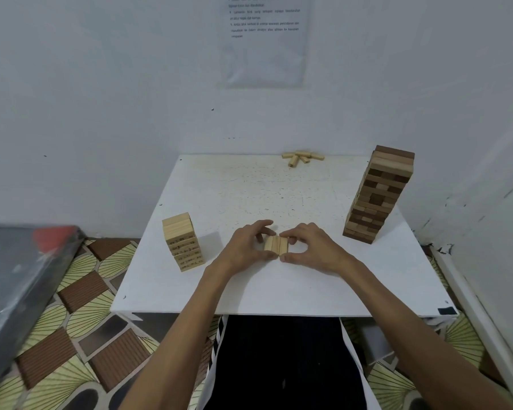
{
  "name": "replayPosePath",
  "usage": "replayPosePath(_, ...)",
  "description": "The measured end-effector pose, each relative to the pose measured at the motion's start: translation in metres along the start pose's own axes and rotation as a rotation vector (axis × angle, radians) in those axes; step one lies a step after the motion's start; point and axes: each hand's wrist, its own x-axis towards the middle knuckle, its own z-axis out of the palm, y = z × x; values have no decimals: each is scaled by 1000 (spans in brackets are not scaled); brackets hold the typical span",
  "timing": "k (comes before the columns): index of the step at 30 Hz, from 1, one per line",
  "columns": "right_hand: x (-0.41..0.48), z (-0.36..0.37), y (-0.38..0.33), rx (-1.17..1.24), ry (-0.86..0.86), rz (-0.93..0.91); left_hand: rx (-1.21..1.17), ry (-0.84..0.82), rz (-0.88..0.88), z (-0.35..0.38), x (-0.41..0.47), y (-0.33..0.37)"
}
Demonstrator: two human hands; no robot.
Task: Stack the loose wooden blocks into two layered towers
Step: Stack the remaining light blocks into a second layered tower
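Note:
A row of three light wooden blocks (275, 246) lies side by side on the white table (279, 288), near its middle front. My left hand (246, 244) grips the row from the left, thumb at the near end and fingers curled over the far end. From the right, my right hand (311, 247) pinches the same row in the same way. A short tower of light blocks (182, 241) stands at the table's left edge. At the right stands a tall tower of mixed dark and light blocks (378, 196). Several loose light blocks (301, 157) lie at the far edge.
The table stands in a corner between white walls, with a printed sheet (265, 39) taped on the far wall. A dark board (18, 285) leans at the left over a patterned floor mat (80, 335). Open tabletop lies between the towers.

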Motion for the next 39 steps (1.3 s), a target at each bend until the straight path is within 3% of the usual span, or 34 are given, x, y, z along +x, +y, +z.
replayPosePath(25,2,-2,-1,35,-13,-24,-64,55,0,0,-8,-2)
replayPosePath(39,47,-76,-98,105,66,-157,68,211,105,-115,-3,64)
